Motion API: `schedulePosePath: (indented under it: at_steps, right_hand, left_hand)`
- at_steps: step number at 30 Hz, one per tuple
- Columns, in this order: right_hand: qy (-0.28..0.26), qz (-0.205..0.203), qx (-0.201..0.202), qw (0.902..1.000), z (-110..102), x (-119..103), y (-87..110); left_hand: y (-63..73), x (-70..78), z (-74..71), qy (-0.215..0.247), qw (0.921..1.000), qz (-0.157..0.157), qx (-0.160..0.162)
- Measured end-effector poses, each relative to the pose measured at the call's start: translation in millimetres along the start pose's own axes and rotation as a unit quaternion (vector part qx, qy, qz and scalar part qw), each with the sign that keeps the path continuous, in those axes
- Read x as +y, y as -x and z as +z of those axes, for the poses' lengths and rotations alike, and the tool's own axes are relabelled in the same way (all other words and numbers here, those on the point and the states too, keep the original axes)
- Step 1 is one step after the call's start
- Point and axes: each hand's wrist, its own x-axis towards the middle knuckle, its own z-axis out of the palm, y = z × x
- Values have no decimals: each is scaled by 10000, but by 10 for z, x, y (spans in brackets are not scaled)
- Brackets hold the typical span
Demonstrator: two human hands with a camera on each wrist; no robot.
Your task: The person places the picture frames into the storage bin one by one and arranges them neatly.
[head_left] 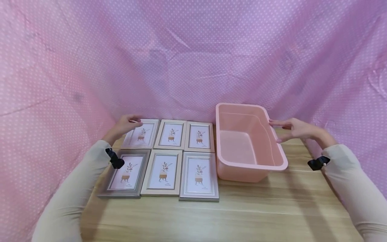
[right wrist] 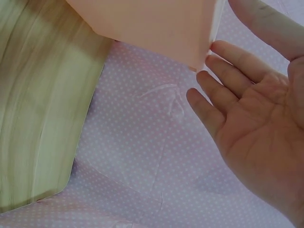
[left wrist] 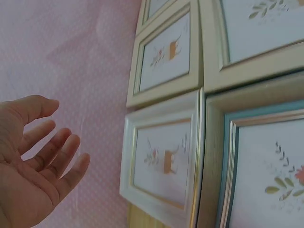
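Several picture frames with a potted-plant print lie flat in two rows. At the back left is a white picture frame (head_left: 147,133); my left hand (head_left: 124,125) is over its far left corner, fingers loosely bent and holding nothing. In the left wrist view that hand (left wrist: 47,161) is apart from the white frame (left wrist: 161,161). To the right of the rows stands a pink plastic tub (head_left: 242,173) with nothing inside. My right hand (head_left: 297,128) has its fingertips at the tub's right rim; in the right wrist view its fingers (right wrist: 232,76) are extended against the tub's edge.
Two cream frames (head_left: 170,133) continue the back row. In front lie a dark grey frame (head_left: 144,174), a cream frame (head_left: 146,173) and a silvery white frame (head_left: 199,196). A pink dotted cloth (head_left: 193,67) hangs behind and beside the wooden table (head_left: 242,215).
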Motion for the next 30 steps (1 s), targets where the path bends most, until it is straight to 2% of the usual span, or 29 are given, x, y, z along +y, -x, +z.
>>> schedulePosePath:
  at_steps: [9,14,22,27,30]
  right_hand:
    - [-243,-148,-5,9996,-6,59,6]
    - [-382,-228,-24,9990,9,75,-14]
    - [-388,-234,79,9989,26,89,-41]
    - [-420,-252,73,9988,38,98,-11]
    - [-453,-136,51,9989,56,99,6]
  left_hand:
    - [-12,-477,-175,130,9986,-518,33]
    - [1,-673,-235,253,9968,-748,105]
    - [78,-847,-276,548,9927,-1036,289]
    - [77,-928,-246,475,9936,-877,532]
    - [56,-980,-201,483,9929,-906,593]
